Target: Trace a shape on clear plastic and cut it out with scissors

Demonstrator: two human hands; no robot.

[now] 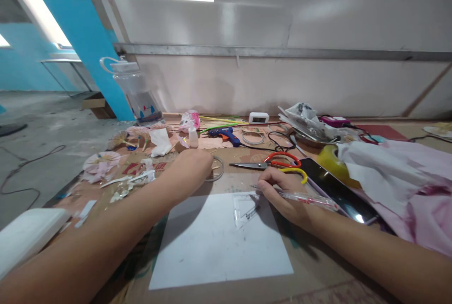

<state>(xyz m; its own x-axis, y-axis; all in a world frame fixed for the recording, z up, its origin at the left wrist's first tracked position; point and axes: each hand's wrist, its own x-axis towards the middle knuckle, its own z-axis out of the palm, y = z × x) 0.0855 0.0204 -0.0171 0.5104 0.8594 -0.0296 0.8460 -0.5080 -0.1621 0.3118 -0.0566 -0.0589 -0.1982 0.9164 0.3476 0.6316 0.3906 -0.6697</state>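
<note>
My right hand (pixel 277 191) is closed on a clear-barrelled pen (pixel 310 200), its tip pointing left above the paper's far right corner. Beneath it a transparent set square (pixel 237 212) lies on a white sheet of paper (pixel 212 252). My left hand (pixel 197 165) reaches over the cardboard beyond the paper's left part, its fingers hidden behind the back of the hand. A grey wire ring (pixel 222 170) lies right beside it, partly covered. Scissors (pixel 249 165) with red and yellow handles rest open just beyond my right hand.
A blue glue gun (pixel 224 135), small white bottle (pixel 193 135) and large water bottle (pixel 139 92) stand or lie farther back. Fabric flowers (pixel 102 165) and scraps lie left. A phone (pixel 332 191), yellow tape roll (pixel 332 163) and pink-white cloth (pixel 399 177) are right.
</note>
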